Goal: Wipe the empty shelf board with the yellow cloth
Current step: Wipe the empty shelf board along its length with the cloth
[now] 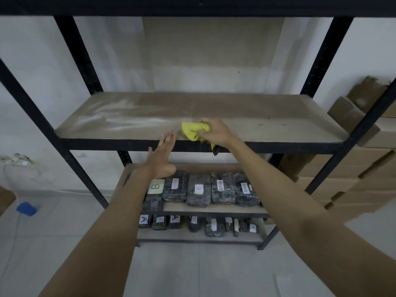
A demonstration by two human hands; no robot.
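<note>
**Right hand bunches the yellow cloth at the front edge of the bare shelf board**

The right hand [215, 131] is closed around the yellow cloth [192, 130], fingers curled over the top and the thumb tucked in at the near side, so the cloth is gathered into a crumpled wad. The wad rests on the shelf board [267, 116] close to its front edge, roughly midway along its length. A darker tail of the cloth hangs down past the black front rail [278, 147] beneath the wrist.

The left hand [161, 156] is open and flat, fingers straight and held together, the thumb set apart. It holds nothing. Its fingertips [170, 135] reach up to the front edge of the board just left of the cloth; whether they touch the board or the rail cannot be told for sure.

Pale dust streaks [120, 118] lie across the left half of the board, from the left end toward the cloth. The right half looks more even, with a few dark specks near the right end.

On the lower shelf, behind the left forearm, dark wrapped packages [198, 189] with white labels stand in a row. Cardboard boxes [351, 168] are stacked beyond the right post of the rack.
</note>
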